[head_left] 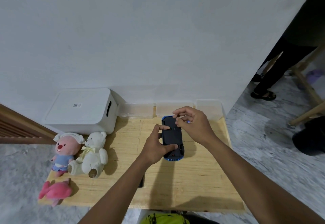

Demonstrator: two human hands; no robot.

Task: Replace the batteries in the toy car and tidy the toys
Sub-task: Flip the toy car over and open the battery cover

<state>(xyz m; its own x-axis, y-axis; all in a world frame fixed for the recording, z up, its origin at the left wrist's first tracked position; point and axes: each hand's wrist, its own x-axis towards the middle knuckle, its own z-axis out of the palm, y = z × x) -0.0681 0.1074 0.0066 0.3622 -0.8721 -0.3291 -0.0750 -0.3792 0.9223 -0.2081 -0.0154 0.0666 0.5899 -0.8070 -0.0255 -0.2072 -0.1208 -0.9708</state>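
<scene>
Battery step in hand: left hand [154,146] clasps the upturned toy car [172,135] on the worktop [193,179]; right hand [193,123], grip narrow, pinches what looks like a blue-tipped tool [188,121] over its underside; next move likely calls for freeing the battery cover.

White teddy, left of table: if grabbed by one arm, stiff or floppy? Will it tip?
Likely floppy: the teddy looks like soft plush, limbs splayed, so it would probably sag from one arm. Probably light for its size. It sits slumped beside the pink-faced plush, so a push may topple it rather than slide it.
</scene>
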